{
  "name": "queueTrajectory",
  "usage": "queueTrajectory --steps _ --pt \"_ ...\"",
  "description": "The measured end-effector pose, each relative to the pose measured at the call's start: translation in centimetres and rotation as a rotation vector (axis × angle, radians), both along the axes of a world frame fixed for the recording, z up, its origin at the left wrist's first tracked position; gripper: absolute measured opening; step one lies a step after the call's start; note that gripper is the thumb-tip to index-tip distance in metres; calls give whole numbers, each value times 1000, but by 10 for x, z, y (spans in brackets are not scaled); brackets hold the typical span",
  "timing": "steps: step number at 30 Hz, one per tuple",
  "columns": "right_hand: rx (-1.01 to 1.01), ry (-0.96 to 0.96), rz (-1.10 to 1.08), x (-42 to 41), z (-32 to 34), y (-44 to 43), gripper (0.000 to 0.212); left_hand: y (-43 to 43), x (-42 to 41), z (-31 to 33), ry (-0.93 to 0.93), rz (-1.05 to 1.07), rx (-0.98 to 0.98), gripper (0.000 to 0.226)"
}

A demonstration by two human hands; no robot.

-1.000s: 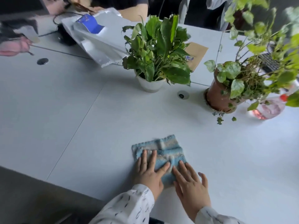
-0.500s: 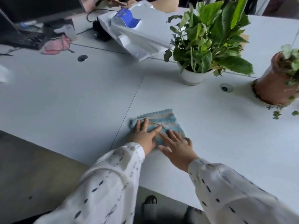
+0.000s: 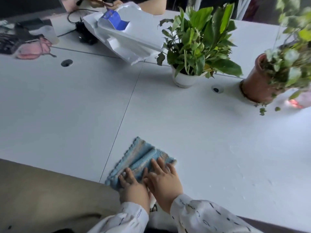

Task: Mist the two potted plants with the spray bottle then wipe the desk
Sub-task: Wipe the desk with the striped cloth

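Both of my hands lie flat on the folded blue cloth. It rests on the white desk close to the near edge, just right of the seam between two desk panels. My left hand presses the near left part of the cloth with fingers straight and slightly spread. My right hand presses the near right part, fingers extended toward the cloth's far edge — neither hand curls round or pinches the fabric. The hands sit side by side and appear to touch. The far part of the cloth is uncovered and shows raised folds. Both potted plants stand well apart from the cloth, toward the far side of the desk. The broad-leaved plant sits upright in a white pot; the trailing plant sits in a terracotta pot to its right. A round cable grommet lies between the two pots. A few fallen leaves lie on the desk just beside the terracotta pot. The spray bottle is at the right edge of the view, behind the trailing leaves — blurred, so only a pinkish shape shows. A white plastic bag lies left of the white pot.
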State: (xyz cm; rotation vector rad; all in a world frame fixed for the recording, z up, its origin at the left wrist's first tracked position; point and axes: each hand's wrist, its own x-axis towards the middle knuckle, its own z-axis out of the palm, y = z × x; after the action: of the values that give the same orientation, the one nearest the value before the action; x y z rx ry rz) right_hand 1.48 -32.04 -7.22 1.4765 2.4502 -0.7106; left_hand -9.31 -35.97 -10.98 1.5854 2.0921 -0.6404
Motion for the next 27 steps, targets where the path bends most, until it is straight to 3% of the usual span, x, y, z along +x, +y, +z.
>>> queueTrajectory --steps 4,8,11,14,18,22,27 --pt "1 -53 -74 29 -2 4 37 11 35 14 -29 -19 9 60" --pt "-59 37 -99 70 5 34 69 48 71 9 -9 -99 46 61" --pt "-37 20 -131 100 2 65 51 86 90 2 2 -305 100 63" --pt "-31 -14 -147 139 -4 94 47 132 114 7 -67 -251 180 79" --pt "-32 -36 -221 196 -2 122 39 191 158 15 -192 -385 194 71" --pt "4 -83 -299 247 -4 114 42 220 204 21 -272 -500 109 63" --pt "14 -108 -412 278 -6 73 49 192 241 21 -305 -675 89 62"
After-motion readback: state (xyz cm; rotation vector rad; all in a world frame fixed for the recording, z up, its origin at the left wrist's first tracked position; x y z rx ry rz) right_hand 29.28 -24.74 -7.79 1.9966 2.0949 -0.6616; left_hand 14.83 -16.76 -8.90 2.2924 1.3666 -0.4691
